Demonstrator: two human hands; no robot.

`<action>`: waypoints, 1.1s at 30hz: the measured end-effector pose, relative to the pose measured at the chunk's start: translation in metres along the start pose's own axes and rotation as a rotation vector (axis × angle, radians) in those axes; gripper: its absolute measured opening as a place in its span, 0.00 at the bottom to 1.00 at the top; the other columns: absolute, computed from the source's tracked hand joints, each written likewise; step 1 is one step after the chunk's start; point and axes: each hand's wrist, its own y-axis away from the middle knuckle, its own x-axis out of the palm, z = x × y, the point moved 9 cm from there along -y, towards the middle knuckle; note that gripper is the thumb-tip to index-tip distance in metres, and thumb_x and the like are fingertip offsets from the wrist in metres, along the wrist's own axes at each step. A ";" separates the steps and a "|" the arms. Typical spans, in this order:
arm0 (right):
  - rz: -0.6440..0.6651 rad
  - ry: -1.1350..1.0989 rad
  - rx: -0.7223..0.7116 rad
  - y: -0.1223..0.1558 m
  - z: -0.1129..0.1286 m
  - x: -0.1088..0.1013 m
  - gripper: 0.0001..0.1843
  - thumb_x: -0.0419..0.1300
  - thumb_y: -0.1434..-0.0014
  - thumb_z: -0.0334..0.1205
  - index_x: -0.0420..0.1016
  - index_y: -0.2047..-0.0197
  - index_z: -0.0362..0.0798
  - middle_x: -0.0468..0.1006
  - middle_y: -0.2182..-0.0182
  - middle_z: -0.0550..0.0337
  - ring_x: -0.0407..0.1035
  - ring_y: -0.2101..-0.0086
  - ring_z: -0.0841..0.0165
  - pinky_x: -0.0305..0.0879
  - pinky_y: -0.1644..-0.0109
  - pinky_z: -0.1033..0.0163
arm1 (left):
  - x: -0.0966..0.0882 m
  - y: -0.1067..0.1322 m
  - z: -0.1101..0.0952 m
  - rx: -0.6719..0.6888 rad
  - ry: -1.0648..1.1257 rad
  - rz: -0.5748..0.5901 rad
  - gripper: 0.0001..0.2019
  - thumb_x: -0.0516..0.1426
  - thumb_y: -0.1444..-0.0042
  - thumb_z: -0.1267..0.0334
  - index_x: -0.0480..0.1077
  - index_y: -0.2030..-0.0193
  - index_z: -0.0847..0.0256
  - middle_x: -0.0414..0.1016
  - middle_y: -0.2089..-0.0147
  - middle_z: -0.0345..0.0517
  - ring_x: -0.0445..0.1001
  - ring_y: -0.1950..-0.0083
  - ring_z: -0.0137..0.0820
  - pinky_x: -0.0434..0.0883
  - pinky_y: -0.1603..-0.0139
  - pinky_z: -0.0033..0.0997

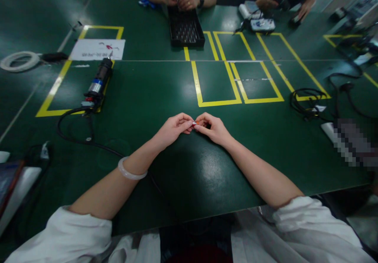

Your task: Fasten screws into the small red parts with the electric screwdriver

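Note:
My left hand (177, 128) and my right hand (213, 128) meet over the green table, both with fingers pinched. Between their fingertips sits a small red and white piece (194, 124), with a bit of orange at its right end. Fingers cover most of it, so its kind does not show. Both hands appear to grip this same piece. A pale bangle (131, 170) circles my left wrist.
An electric screwdriver (99, 82) with a black cable lies to the left, by a white paper sheet (97, 49) and a ring of white tubing (19, 61). Across the table, a person works over a black tray (187, 42). Coiled black cable (307, 100) lies right.

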 end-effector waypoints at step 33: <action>-0.001 -0.030 0.002 0.000 -0.002 -0.001 0.16 0.66 0.39 0.53 0.73 0.58 0.48 0.76 0.71 0.63 0.68 0.72 0.72 0.63 0.65 0.65 | 0.003 0.001 0.000 0.020 0.020 0.026 0.18 0.66 0.44 0.55 0.71 0.54 0.65 0.76 0.58 0.47 0.75 0.57 0.31 0.73 0.55 0.31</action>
